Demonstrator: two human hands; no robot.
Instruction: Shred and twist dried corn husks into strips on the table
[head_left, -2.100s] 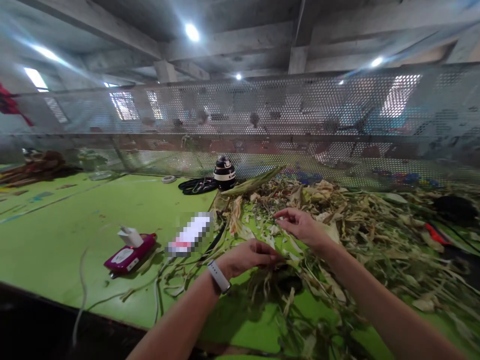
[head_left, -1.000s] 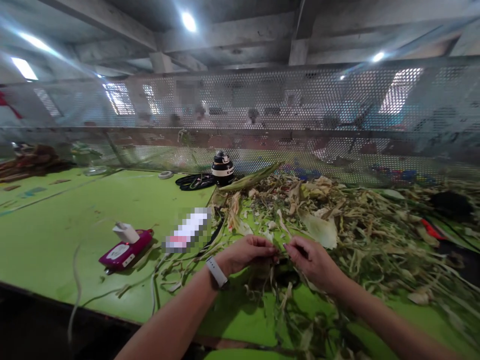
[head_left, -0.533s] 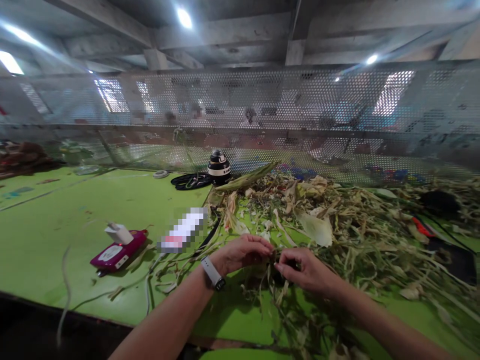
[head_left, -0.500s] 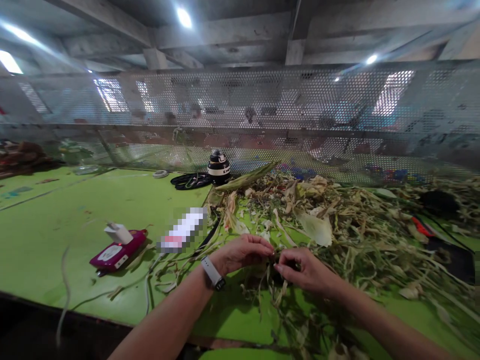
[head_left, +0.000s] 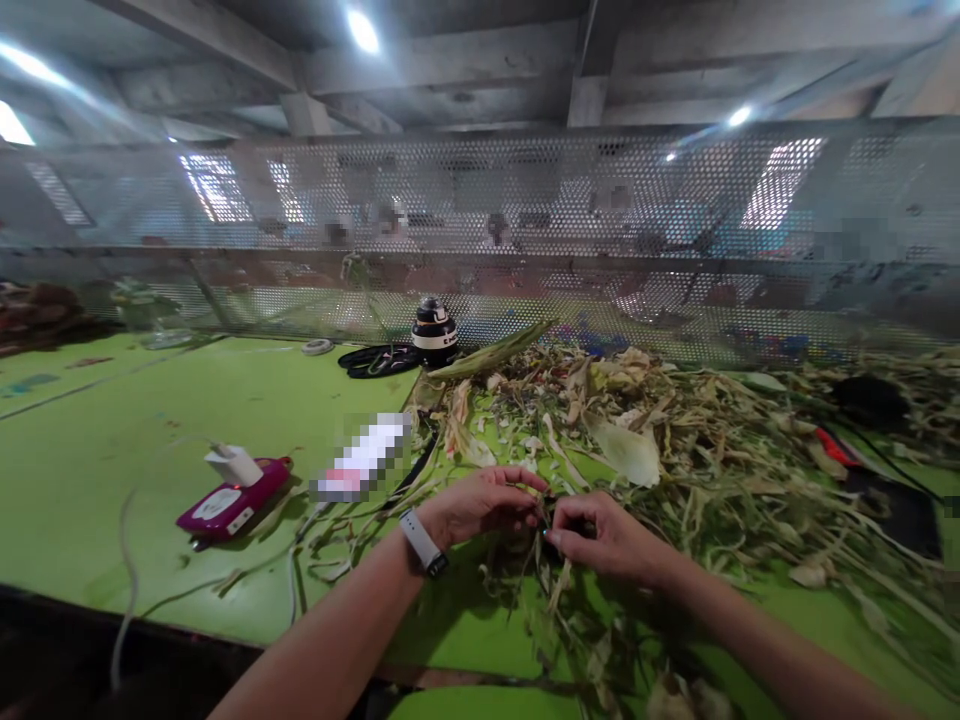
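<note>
In the head view, my left hand (head_left: 480, 508), with a grey-strapped watch (head_left: 424, 543) at the wrist, has its fingers bent and pinched together near the table's middle. Facing it from the right, my right hand (head_left: 604, 535) pinches with thumb and forefinger. The fingertips nearly meet over a thin bundle of dried husk strips (head_left: 553, 590), whose ends hang and trail toward the front edge. Both pinches appear to be on these strips; the exact spot is partly hidden by the fingers. A pile of dried husks (head_left: 705, 430) spreads behind and right of the hands.
On the green table (head_left: 187, 400) at left lie a magenta power strip (head_left: 240, 505) with a white charger (head_left: 232, 464) and a pixelated phone-like object (head_left: 364, 460). A black jar-shaped bottle (head_left: 435, 333) stands by the perforated screen (head_left: 525, 200). A dark phone-like slab (head_left: 896, 515) lies right.
My right hand has shifted very slightly left, closer to my left fingertips. The view has moved a little; the strips stay between both hands.
</note>
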